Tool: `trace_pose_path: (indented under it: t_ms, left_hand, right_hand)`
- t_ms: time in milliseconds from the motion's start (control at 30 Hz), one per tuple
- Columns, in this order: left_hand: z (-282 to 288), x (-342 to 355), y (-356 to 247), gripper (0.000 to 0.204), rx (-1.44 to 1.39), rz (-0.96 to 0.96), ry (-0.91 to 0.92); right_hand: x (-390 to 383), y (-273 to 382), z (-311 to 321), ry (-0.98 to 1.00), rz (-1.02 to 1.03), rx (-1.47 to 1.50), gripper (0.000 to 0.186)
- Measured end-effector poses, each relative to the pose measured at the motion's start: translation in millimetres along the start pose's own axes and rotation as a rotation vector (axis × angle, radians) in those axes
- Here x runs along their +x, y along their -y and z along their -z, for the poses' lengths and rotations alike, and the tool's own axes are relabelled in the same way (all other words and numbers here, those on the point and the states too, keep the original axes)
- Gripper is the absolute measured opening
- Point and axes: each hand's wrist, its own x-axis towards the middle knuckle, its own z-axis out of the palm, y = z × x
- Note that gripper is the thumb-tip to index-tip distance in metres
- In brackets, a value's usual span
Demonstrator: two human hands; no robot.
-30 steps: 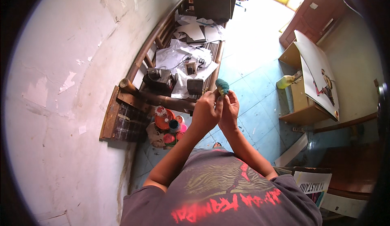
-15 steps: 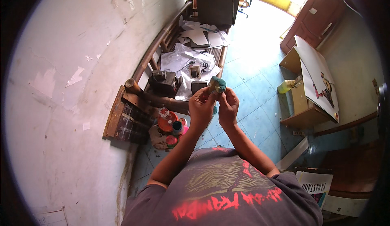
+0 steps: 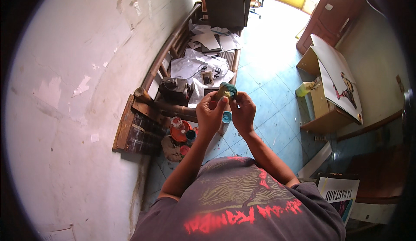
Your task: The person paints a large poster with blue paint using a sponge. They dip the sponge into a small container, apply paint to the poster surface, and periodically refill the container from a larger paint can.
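Note:
Both hands hold a small teal and yellowish piece point(image 3: 228, 90), possibly sponge or cloth, in front of my body. My left hand point(image 3: 209, 110) grips it from the left, thumb pressed against it; my right hand point(image 3: 242, 110) pinches its right side. Just below it, between my hands, a pale container with cyan at the top point(image 3: 226, 116) shows; I cannot tell whether it is held or standing beyond them. Paint pots point(image 3: 179, 131), red, dark and pink, stand on the floor to the left, beside my left forearm.
A bamboo bench point(image 3: 151, 77) along the left wall bears papers point(image 3: 190, 63) and a black device point(image 3: 173, 89). A dark cabinet point(image 3: 225, 0) stands beyond. At right are a wooden shelf unit point(image 3: 316, 124) with large boards point(image 3: 333, 67), a yellow-green bottle point(image 3: 306, 89) and a door point(image 3: 329, 11).
The teal piece has turned, showing more yellow, and shifted left with my hands. The cyan-topped container has come into sight between my hands.

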Motion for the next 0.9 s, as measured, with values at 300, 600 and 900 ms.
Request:
trace_pose_path:
  t_ms: [300,600,900]
  left_hand:
    - [9.4,8.9,22.6,0.022,-0.288,0.174,0.028]
    - [11.6,13.1,27.1,0.023,-0.456,0.214,-0.005]
    - [-6.3,10.6,40.9,0.019,-0.479,0.119,-0.157]
  right_hand:
    - [-2.8,0.1,-2.8,0.046,0.012,0.025,0.014]
    - [-0.8,-6.1,-7.5,0.076,0.067,-0.026,0.012]
    - [9.2,6.2,-7.3,0.013,0.375,-0.167,0.014]
